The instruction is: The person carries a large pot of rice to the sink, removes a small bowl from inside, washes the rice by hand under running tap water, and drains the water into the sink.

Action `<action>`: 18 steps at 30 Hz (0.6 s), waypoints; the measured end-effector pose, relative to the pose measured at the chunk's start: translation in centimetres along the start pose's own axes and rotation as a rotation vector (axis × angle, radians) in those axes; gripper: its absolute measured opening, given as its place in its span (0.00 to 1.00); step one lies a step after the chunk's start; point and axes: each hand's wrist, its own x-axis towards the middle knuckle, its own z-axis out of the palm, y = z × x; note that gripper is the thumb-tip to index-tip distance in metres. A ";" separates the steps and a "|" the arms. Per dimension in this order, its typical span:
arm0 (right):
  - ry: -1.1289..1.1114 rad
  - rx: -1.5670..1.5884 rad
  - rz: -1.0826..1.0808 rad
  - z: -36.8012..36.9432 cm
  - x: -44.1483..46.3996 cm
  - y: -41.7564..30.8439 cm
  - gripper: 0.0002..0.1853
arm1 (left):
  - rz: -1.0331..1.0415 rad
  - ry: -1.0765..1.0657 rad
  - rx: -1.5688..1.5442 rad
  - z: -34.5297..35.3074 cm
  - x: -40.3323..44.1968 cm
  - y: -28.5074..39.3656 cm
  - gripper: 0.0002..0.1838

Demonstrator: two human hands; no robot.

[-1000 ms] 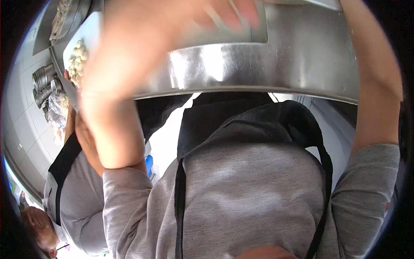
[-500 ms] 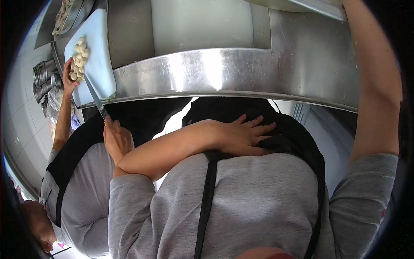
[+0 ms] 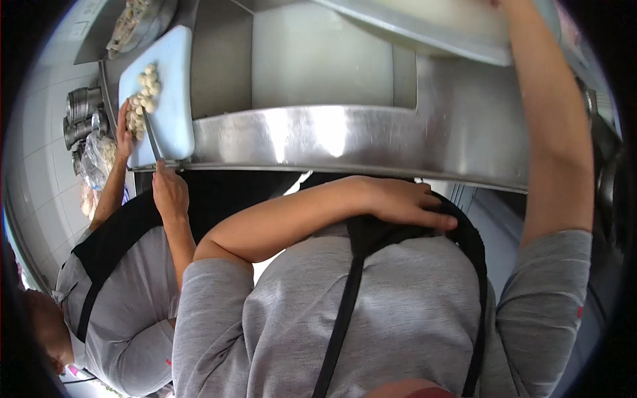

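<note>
My left hand point(image 3: 415, 204) rests against the black apron point(image 3: 375, 237) at my front. Its thumb stretches out to the right, and its other fingers are partly hidden behind the hand; it holds nothing I can see. At the top edge only a sliver of my right hand point(image 3: 496, 2) shows, beside a large metal basin point(image 3: 424, 41) with pale contents. Its fingers are out of frame, so their grip is hidden. The basin's rim is blurred and overhangs the right part of a steel sink point(image 3: 405, 73) holding cloudy whitish liquid point(image 3: 318, 60).
To the left, a co-worker's hand point(image 3: 171, 192) holds a knife point(image 3: 152, 136) at small pale round pieces point(image 3: 150, 81) on a light blue cutting board point(image 3: 176, 79). Their other hand point(image 3: 124, 136) touches the pieces. Stacked metal containers point(image 3: 83, 103) stand by the tiled wall.
The basin has come further into view, moving left with my right arm. My left hand's spread fingers have drawn together and turned over the apron. The camera view has shifted slightly.
</note>
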 end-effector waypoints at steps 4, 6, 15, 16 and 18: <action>0.085 -0.149 -0.232 1.2 4.7 1.8 0.39 | -0.040 0.082 0.212 -3.9 -3.6 5.3 0.44; 0.103 -0.262 -0.371 1.0 6.6 2.8 0.40 | 0.292 0.264 0.217 -6.7 -6.1 6.3 0.26; -0.062 -0.352 -0.874 4.9 2.9 -4.9 0.22 | 0.102 1.818 0.445 -29.7 -13.4 1.1 0.34; -0.030 -0.414 -0.905 5.2 2.5 -5.7 0.19 | 0.099 1.767 0.349 -30.7 -12.4 0.2 0.35; 0.056 -0.487 -0.899 5.5 0.9 -6.5 0.16 | 0.111 1.724 0.261 -32.2 -10.7 -1.0 0.35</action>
